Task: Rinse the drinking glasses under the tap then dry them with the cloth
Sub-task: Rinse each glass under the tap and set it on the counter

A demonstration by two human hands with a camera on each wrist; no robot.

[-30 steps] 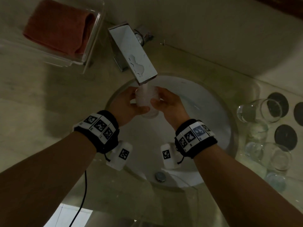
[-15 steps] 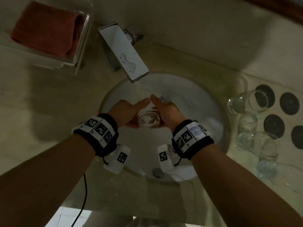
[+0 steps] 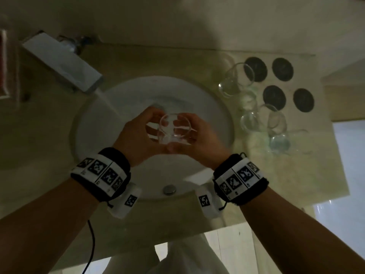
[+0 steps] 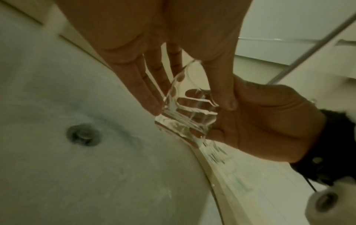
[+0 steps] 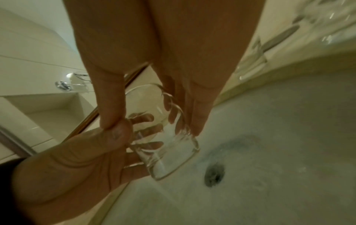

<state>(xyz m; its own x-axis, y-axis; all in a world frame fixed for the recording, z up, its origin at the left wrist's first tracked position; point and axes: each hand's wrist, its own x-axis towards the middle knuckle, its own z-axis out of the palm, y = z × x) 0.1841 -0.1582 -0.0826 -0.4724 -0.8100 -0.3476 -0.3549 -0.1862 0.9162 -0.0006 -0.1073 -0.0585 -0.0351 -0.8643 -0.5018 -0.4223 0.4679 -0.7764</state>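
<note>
A clear drinking glass (image 3: pixel 174 129) hangs over the white sink basin (image 3: pixel 197 95), its mouth tipped up toward me. My left hand (image 3: pixel 152 131) grips its left side and my right hand (image 3: pixel 192 133) its right, both thumbs near the base. In the left wrist view the left fingers (image 4: pixel 146 94) and thumb wrap the wet glass (image 4: pixel 185 115). The right wrist view shows the glass (image 5: pixel 163 144) pinched above the drain (image 5: pixel 214 173). The square tap (image 3: pixel 65 62) stands up and left of the hands. Only an edge of the red cloth (image 3: pixel 3 62) shows, far left.
Three more clear glasses (image 3: pixel 237 80) (image 3: pixel 264 119) (image 3: pixel 280 143) lie and stand on the counter right of the basin. Several black round coasters (image 3: pixel 274 96) sit beyond them. The overflow cap (image 3: pixel 169 189) is at the basin's near wall. A black cable (image 3: pixel 91 244) hangs below the left wrist.
The glass was under the spout with water on it. Both hands have drawn it back and to the right, away from the tap. My view has swung right.
</note>
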